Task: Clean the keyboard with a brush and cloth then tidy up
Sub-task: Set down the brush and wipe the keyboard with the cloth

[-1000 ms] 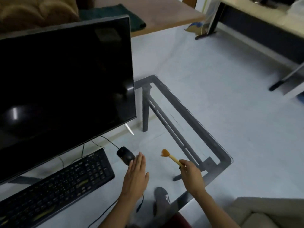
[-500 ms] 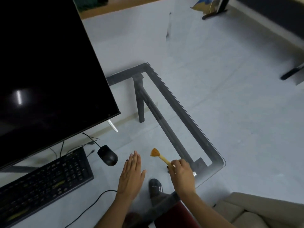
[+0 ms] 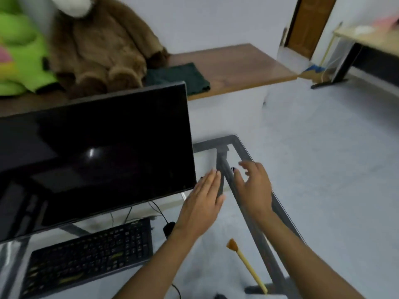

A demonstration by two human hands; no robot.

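keyboard (image 3: 90,253), black, lying at the near left of the glass table (image 3: 244,147), below the dark monitor (image 3: 95,152). brush (image 3: 246,264), with tan bristles and a pale yellow handle, lying free on the glass to the right of the keyboard, bristle end pointing away from the person; no hand touches it. left hand (image 3: 200,203) raised above the table just right of the monitor's lower corner, palm down, fingers (image 3: 210,180) straight and held close together, holding nothing. right hand (image 3: 253,186) beside it and slightly farther forward, over the table's dark frame rail, fingers (image 3: 245,165) loosely spread and a little curled, also empty; its outline is blurred. the two hands are near each other but apart. mouse (image 3: 168,228), black, partly hidden behind the left wrist, just beyond the keyboard's right end, its cable running back under the monitor. dark green cloth (image 3: 179,77), folded, resting on the wooden bench (image 3: 237,65) behind the monitor, next to a brown plush toy (image 3: 101,46) and a green plush toy (image 3: 19,55).
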